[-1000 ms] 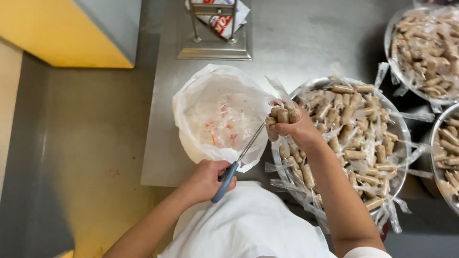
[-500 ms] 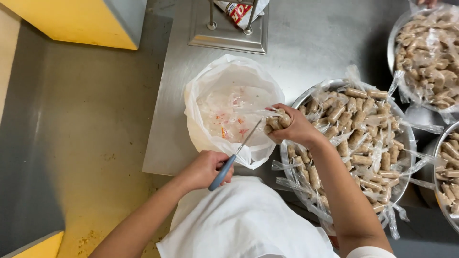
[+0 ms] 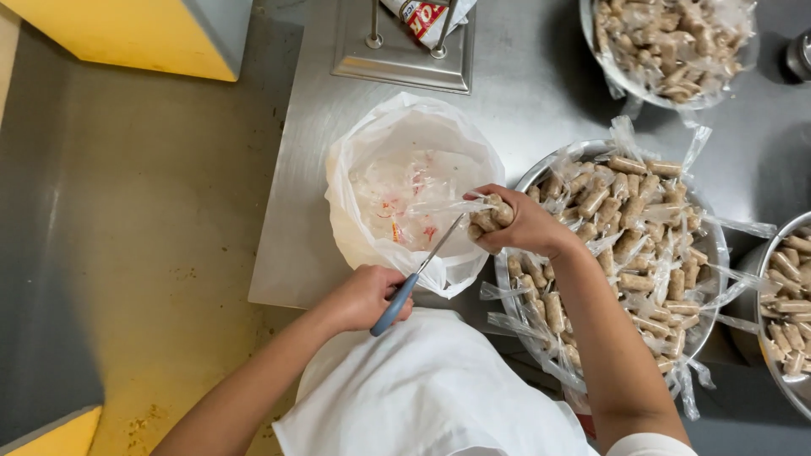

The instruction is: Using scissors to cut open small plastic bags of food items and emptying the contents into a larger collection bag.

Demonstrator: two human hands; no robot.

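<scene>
My left hand point(image 3: 365, 295) grips blue-handled scissors point(image 3: 414, 277) whose blades point up and right, toward the clear wrapper end stretched from my right hand. My right hand point(image 3: 517, 224) is closed around a small bundle of brown wrapped rolls point(image 3: 492, 214), held over the rim of a white plastic bag point(image 3: 355, 215) that contains clear wrapper scraps. Just right of that hand sits a metal bowl point(image 3: 710, 253) heaped with several wrapped rolls point(image 3: 634, 219).
A second metal bowl of rolls point(image 3: 667, 42) stands at the back right and a third point(image 3: 790, 304) at the right edge. A metal stand base point(image 3: 405, 59) sits at the back of the steel table point(image 3: 524, 93). Yellow boxes point(image 3: 144, 29) lie left; floor below.
The view has shifted a little. My right hand with the rolls has stayed at the bag's rim, and the scissors remain angled toward the wrapper ends.
</scene>
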